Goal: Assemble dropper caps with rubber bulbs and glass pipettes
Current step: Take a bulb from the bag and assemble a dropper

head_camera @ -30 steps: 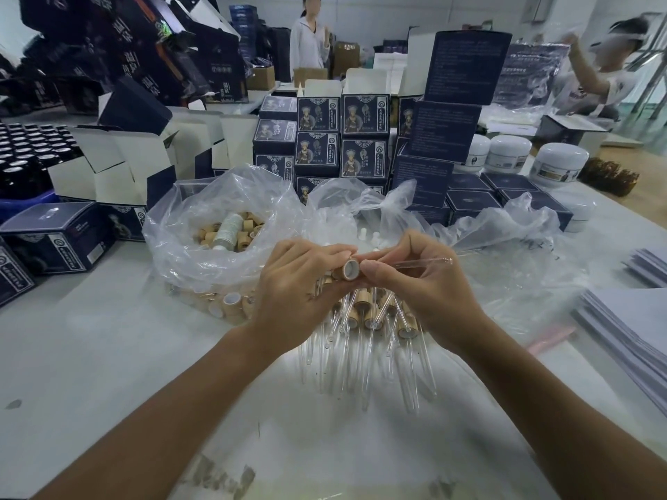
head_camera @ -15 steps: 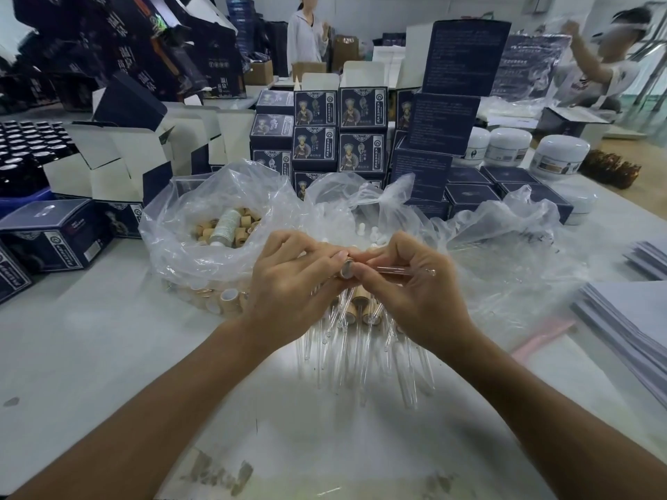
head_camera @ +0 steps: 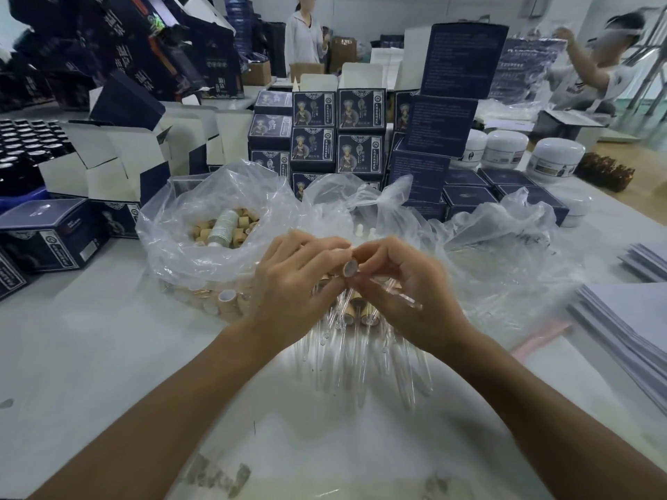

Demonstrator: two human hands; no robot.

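Round cap (head_camera: 350,268) — slim, seemingly glass pipette (head_camera: 395,292)

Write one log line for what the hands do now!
left hand: holds cap | right hand: pinches glass pipette at cap | step: fitting

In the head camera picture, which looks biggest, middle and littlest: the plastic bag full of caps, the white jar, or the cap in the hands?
1. Plastic bag of caps, biggest.
2. White jar; it stands farther back, so its real size is unsure.
3. Held cap, littlest, between left hand and right hand.
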